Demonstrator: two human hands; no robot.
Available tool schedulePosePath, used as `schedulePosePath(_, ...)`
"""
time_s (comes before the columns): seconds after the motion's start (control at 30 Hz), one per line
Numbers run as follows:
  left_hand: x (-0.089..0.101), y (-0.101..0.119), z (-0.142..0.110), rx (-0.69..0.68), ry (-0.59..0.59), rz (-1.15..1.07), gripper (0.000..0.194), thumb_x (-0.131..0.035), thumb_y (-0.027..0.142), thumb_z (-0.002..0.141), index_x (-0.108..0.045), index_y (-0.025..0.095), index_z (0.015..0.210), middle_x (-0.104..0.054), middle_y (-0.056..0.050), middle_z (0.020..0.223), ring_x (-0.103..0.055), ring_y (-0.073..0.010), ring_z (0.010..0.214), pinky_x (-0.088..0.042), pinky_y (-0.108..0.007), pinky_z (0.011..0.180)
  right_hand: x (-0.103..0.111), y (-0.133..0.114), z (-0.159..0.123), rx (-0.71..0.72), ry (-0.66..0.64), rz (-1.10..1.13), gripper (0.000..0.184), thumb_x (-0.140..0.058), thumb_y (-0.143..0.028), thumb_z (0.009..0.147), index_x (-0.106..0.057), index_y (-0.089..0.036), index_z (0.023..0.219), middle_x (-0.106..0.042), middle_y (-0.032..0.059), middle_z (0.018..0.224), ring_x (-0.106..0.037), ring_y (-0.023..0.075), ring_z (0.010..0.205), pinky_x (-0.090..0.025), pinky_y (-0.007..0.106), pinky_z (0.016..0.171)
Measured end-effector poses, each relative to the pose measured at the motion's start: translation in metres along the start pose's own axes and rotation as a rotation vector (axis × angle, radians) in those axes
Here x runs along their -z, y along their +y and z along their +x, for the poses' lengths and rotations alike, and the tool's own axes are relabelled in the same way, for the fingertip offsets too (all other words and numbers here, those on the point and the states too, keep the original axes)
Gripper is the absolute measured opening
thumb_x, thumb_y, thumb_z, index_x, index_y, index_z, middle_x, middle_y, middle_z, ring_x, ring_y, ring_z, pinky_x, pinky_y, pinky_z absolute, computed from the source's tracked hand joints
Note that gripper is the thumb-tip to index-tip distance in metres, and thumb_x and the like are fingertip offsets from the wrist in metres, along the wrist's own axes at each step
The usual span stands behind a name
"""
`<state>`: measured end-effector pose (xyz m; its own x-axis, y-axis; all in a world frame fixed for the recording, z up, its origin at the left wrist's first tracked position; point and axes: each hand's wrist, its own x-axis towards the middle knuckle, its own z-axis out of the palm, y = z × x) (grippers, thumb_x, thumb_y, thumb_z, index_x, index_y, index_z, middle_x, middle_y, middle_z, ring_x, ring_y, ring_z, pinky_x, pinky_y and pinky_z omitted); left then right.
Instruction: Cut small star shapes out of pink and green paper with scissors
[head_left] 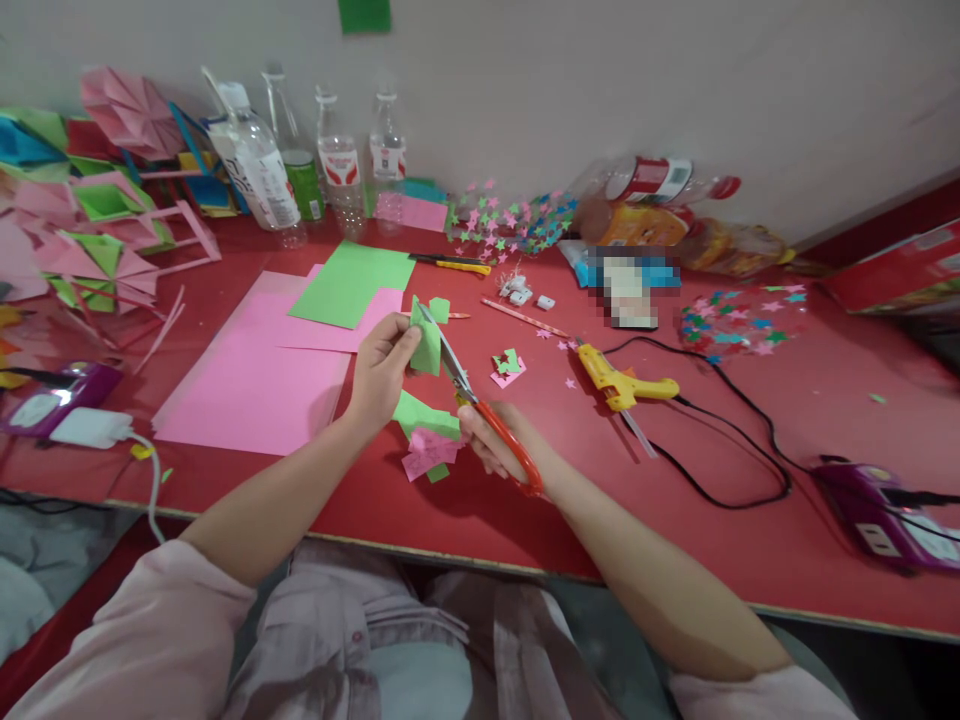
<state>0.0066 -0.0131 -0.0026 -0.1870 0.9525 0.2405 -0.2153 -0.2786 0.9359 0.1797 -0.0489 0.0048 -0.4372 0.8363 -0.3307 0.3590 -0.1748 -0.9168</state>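
Presently, I log right forearm (645, 570) angled up-left, right hand (486, 445) gripping orange-handled scissors (466, 390), blades at a small green paper piece (426, 350); slightly farther, left hand (384, 365) pinches that piece above red table (390, 515). Beyond: yellow-handled utility knife (463, 266).

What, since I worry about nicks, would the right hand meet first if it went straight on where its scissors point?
Most likely the green paper piece held by the left hand: the scissors in the right hand overlap it here, though depth is unclear.

Matt paper slip (427, 350), smooth metal scissor blades (454, 367), glossy plastic handles (516, 445), smooth tabletop (517, 545), clear plastic bottles (341, 168)
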Motion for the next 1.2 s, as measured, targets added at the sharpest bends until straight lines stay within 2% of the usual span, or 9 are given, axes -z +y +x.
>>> schedulePosePath(0.33, 0.0, -0.0031, -0.0023, 0.01, 0.003, 0.001, 0.031, -0.065, 0.039, 0.081, -0.048, 0.02, 0.064, -0.044, 0.007, 0.053, -0.041, -0.0046, 0.046, -0.037, -0.017, 0.045, -0.0032, -0.0015, -0.0009, -0.007, 0.013, 0.006, 0.057, -0.052, -0.077, 0.078, -0.035, -0.024, 0.064, -0.033, -0.0097, 0.039, -0.033, 0.0071, 0.031, -0.03, 0.023, 0.036)
schedulePosePath(0.63, 0.0005, -0.0066, -0.0004, -0.007, 0.0, -0.034, 0.035, -0.068, 0.045, 0.079, -0.05, 0.019, 0.064, -0.043, 0.007, 0.053, -0.041, -0.004, 0.045, -0.036, -0.016, 0.044, -0.0037, -0.0025, 0.0, -0.028, 0.029, -0.016, 0.057, -0.053, -0.076, 0.078, -0.037, -0.023, 0.063, -0.034, -0.0098, 0.038, -0.033, 0.0066, 0.029, -0.029, 0.021, 0.033)
schedulePosePath(0.9, 0.001, -0.0061, 0.0, -0.002, -0.001, -0.025, 0.034, -0.068, 0.042, 0.08, -0.05, 0.019, 0.063, -0.044, 0.006, 0.053, -0.041, -0.0044, 0.046, -0.036, -0.016, 0.044, -0.0023, -0.0024, 0.0005, -0.019, 0.065, -0.033, 0.056, -0.056, -0.073, 0.078, -0.037, -0.023, 0.062, -0.033, -0.0098, 0.04, -0.033, 0.0061, 0.03, -0.029, 0.021, 0.034)
schedulePosePath(1.2, 0.0022, -0.0047, 0.0017, -0.002, 0.0, -0.024, 0.034, -0.069, 0.042, 0.079, -0.05, 0.019, 0.062, -0.044, 0.006, 0.051, -0.041, -0.0046, 0.045, -0.036, -0.017, 0.043, 0.0022, -0.0036, 0.0014, -0.041, 0.066, -0.069, 0.05, -0.055, -0.064, 0.084, -0.037, -0.022, 0.063, -0.035, -0.0089, 0.041, -0.035, 0.0061, 0.031, -0.029, 0.02, 0.032)
